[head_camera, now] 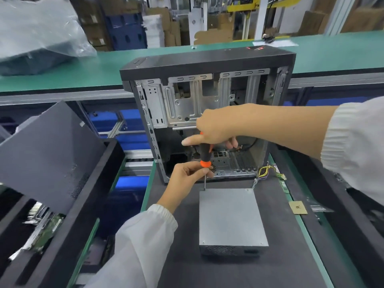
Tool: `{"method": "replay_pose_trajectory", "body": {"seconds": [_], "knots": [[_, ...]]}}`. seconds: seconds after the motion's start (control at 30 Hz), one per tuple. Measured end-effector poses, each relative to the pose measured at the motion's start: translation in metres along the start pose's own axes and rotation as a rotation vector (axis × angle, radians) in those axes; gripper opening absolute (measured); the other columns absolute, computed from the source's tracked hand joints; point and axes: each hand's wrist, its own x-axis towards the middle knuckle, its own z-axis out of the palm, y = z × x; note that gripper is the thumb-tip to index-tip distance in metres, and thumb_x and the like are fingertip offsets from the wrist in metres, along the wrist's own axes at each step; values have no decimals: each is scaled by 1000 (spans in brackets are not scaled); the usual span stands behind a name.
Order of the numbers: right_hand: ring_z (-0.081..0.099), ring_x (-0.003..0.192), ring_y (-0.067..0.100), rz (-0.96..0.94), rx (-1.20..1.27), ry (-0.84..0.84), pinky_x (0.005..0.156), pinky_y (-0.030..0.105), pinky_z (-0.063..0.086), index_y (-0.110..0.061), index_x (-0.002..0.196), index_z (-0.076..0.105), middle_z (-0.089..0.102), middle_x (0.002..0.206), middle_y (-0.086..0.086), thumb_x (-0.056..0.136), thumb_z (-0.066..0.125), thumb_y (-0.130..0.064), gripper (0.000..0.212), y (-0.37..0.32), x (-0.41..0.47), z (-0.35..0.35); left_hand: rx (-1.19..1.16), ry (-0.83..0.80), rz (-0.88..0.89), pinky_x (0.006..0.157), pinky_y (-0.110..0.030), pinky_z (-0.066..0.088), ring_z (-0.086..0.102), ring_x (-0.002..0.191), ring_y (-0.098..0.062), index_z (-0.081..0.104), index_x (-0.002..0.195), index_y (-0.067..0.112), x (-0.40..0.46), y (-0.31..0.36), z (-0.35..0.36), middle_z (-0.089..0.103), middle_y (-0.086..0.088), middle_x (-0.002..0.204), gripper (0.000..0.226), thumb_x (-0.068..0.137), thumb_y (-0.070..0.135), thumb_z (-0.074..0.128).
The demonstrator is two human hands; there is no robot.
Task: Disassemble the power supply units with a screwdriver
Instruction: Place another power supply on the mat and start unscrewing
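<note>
A: How far along is this?

B: Early, I'd judge. The grey rectangular metal power supply unit lies flat on the dark mat, nearest the camera, its lid on and its bundle of coloured wires trailing off the far corner. It is already out of the open black computer tower case standing just behind it — so removal looks done, opening not yet.

A: And the hands?

B: The right hand is wrapped round the top of the orange-and-black-handled screwdriver. The left hand pinches it lower down, near the shaft, steadying it. The tip sits at the unit's far left corner, at 1 screw by the look of it. At least 2 more small screws show near the front edge, still to come out.

A: The bench?

B: A dark mat edged in green, with a small tan card to the right. On the left, a dark grey flat side panel leans in a black bin. Beyond the case runs a long green-topped workbench bearing a clear plastic bag — then stacked cardboard boxes and blue crates.
</note>
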Motion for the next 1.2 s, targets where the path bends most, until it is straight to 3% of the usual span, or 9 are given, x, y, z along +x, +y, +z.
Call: {"method": "replay_pose_trajectory", "body": {"seconds": [0.13,0.27,0.37,0.5,0.6,0.7,0.83,1.03,1.2], "knots": [[65,86,30,-169,-125,-32,80,42,54,-16,103,54,63,97,11,99,47,-29,14,0,8,-2,-16,-28,3,85,-20,50,68,95,-11,74,100,13,-1,0,2,75,-1,92,15,96,12,60],[68,75,21,-172,50,-106,61,32,56,-25,117,47,61,91,1,83,62,-57,50,3,6,-12,-54,-11,-23,86,-23,51,69,90,-11,73,90,16,-1,1,3,75,-1,88,14,95,11,61],[66,47,20,13,-80,79,48,26,50,-3,79,62,67,55,6,86,34,-75,78,-7,5,-2,-77,-20,-27,86,-24,52,70,91,-17,72,91,11,-1,2,3,75,-6,90,14,96,11,59],[59,59,16,-114,-80,-37,53,29,48,-13,110,55,64,90,6,98,48,-31,23,-6,9,-9,-117,-52,-42,88,-27,53,71,90,-23,71,95,11,-1,3,2,75,-10,87,13,96,11,58],[62,73,16,-119,22,-151,54,27,50,-22,125,42,54,102,3,89,63,-41,46,-2,5,-22,-118,-63,-58,89,-28,52,70,90,-22,71,97,11,1,4,2,75,-8,86,13,96,13,58],[70,58,23,26,-55,-36,61,32,59,0,88,51,67,76,12,87,42,-69,70,-10,2,-11,-118,-73,-69,92,-30,52,70,91,-22,71,97,10,1,4,3,74,-6,85,13,96,16,59],[63,66,23,-92,-134,-44,60,31,53,-10,106,53,65,93,13,99,49,-28,20,-8,5,-8,-139,-96,-67,94,-34,53,70,93,-24,71,98,15,2,4,1,74,-7,88,12,96,16,59],[69,60,22,30,-60,-11,54,27,53,-2,109,54,66,85,11,88,43,-68,70,-9,-2,-10,-182,-105,-82,93,-34,53,70,95,-28,68,97,11,3,3,3,72,-7,86,8,94,15,61],[57,84,23,-152,-177,-45,73,35,53,-22,124,45,44,113,6,93,58,-27,33,-7,-1,-11,-178,-107,-81,90,-32,53,69,92,-27,68,95,11,3,4,1,69,-8,83,8,95,14,60]]}}
